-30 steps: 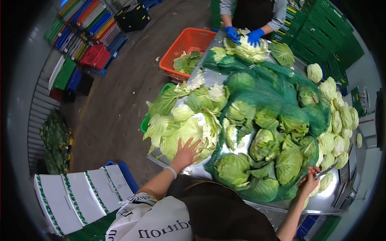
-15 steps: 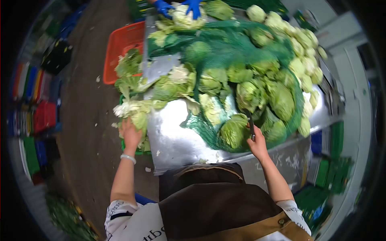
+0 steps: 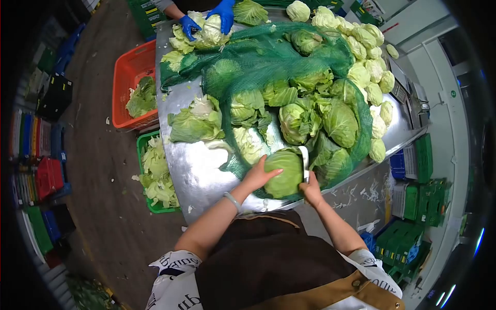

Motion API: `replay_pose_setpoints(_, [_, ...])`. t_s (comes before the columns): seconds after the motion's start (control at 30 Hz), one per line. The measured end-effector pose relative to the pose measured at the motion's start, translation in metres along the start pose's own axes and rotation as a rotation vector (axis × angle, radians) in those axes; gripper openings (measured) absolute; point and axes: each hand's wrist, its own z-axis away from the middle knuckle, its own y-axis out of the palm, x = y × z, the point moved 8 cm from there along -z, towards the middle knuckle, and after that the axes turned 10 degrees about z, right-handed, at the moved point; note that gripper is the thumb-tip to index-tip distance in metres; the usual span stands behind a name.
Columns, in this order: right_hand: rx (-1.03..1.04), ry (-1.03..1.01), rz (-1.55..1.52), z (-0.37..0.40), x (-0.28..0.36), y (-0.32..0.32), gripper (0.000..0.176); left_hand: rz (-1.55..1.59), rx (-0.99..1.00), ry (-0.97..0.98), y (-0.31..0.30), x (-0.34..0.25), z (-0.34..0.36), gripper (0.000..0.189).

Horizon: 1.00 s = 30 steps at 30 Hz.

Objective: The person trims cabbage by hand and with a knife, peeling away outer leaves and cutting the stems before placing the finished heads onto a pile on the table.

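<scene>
A round green cabbage (image 3: 285, 173) sits at the near edge of the metal table (image 3: 199, 170), on the green net (image 3: 237, 164). My left hand (image 3: 260, 175) grips it from the left, thumb across its front and fingers over its upper side. In my right hand (image 3: 311, 190) is a knife (image 3: 304, 157), its blade upright along the cabbage's right side. Just behind lie several leafy cabbages (image 3: 338, 123) inside the spread net. Left of them, a large leafy cabbage piece (image 3: 196, 121) rests on the bare metal.
At the table's left side stand a green crate (image 3: 142, 150) of loose leaves and an orange crate (image 3: 120, 103) with some leaves. Pale trimmed cabbages (image 3: 373, 70) are heaped at the right. Across the table, a co-worker's blue-gloved hands (image 3: 222, 15) hold another cabbage (image 3: 211, 32).
My left hand has come from the loose leaves at the table's left edge onto the near cabbage. The knife has moved beside that cabbage. Some leaves have left the table's left edge.
</scene>
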Motion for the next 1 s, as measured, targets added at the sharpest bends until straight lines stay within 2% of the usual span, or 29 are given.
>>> replay_pose_setpoints(0.07, [-0.161, -0.419, 0.296, 0.024, 0.076, 0.002, 0.072, 0.314, 0.044, -0.036, -0.01, 0.008, 0.002, 0.099])
replay_pose_setpoints(0.1, [-0.12, -0.483, 0.251, 0.031, 0.102, 0.004, 0.071, 0.498, 0.005, -0.118, -0.022, 0.012, 0.013, 0.093])
replay_pose_setpoints(0.17, [-0.041, -0.581, 0.087, 0.042, 0.154, 0.004, 0.069, 0.727, -0.069, 0.008, -0.052, 0.002, 0.032, 0.086])
replay_pose_setpoints(0.27, [0.02, -0.577, -0.268, 0.049, 0.188, 0.013, 0.065, 0.971, -0.147, 0.163, -0.083, -0.008, 0.083, 0.087])
replay_pose_setpoints(0.3, [-0.091, -0.512, -0.295, 0.053, 0.201, 0.017, 0.061, 1.029, -0.154, 0.242, -0.097, -0.016, 0.091, 0.091])
replay_pose_setpoints(0.33, [-0.136, -0.536, -0.171, 0.044, 0.197, 0.031, 0.06, 1.007, -0.166, 0.253, -0.106, -0.006, 0.095, 0.096])
replay_pose_setpoints(0.37, [0.068, -0.309, -0.162, 0.033, 0.186, 0.053, 0.062, 0.99, -0.178, 0.273, -0.114, 0.009, 0.096, 0.101])
replay_pose_setpoints(0.4, [0.261, -0.079, -0.115, 0.03, 0.173, 0.075, 0.063, 1.054, -0.196, 0.201, -0.12, 0.029, 0.097, 0.1])
replay_pose_setpoints(0.43, [0.186, -0.344, -0.14, 0.022, 0.169, 0.094, 0.064, 0.987, -0.203, 0.221, -0.134, 0.06, 0.093, 0.098])
replay_pose_setpoints(0.47, [0.252, -0.297, -0.108, 0.02, 0.164, 0.111, 0.064, 0.816, -0.22, 0.182, -0.148, 0.062, 0.099, 0.097])
replay_pose_setpoints(0.53, [0.191, -0.51, 0.09, 0.01, 0.153, 0.136, 0.06, 0.489, -0.266, 0.059, -0.163, 0.061, 0.122, 0.095])
replay_pose_setpoints(0.6, [0.05, -0.875, 0.185, 0.023, 0.159, 0.156, 0.056, 0.255, -0.327, 0.178, -0.174, 0.05, 0.134, 0.094])
replay_pose_setpoints(0.63, [0.163, -0.847, 0.165, 0.024, 0.153, 0.169, 0.055, 0.141, -0.36, 0.22, -0.175, 0.043, 0.146, 0.094])
replay_pose_setpoints(0.7, [0.403, -0.768, 0.121, 0.021, 0.145, 0.191, 0.054, -0.066, -0.572, 0.198, -0.173, 0.023, 0.166, 0.095])
replay_pose_setpoints(0.73, [0.575, -0.626, 0.081, 0.018, 0.141, 0.194, 0.051, -0.173, -0.664, 0.167, -0.166, 0.014, 0.178, 0.095])
replay_pose_setpoints(0.77, [0.575, -0.603, -0.03, 0.02, 0.152, 0.185, 0.049, -0.164, -0.665, 0.138, -0.16, 0.014, 0.183, 0.096])
replay_pose_setpoints(0.8, [0.466, -0.48, 0.05, 0.017, 0.154, 0.173, 0.037, -0.162, -0.668, 0.121, -0.16, 0.013, 0.184, 0.097])
replay_pose_setpoints(0.83, [0.342, -0.495, 0.131, 0.021, 0.169, 0.152, 0.037, -0.159, -0.666, 0.096, -0.159, 0.016, 0.189, 0.098])
replay_pose_setpoints(0.87, [0.16, -0.549, 0.266, 0.025, 0.174, 0.136, 0.038, -0.164, -0.682, 0.096, -0.159, 0.018, 0.194, 0.098])
replay_pose_setpoints(0.93, [0.163, -0.561, 0.532, 0.042, 0.174, 0.125, 0.041, -0.173, -0.71, 0.12, -0.159, 0.018, 0.198, 0.098])
replay_pose_setpoints(1.0, [0.123, -0.798, 0.46, 0.06, 0.17, 0.128, 0.04, -0.124, -0.719, 0.124, -0.158, 0.02, 0.198, 0.095])
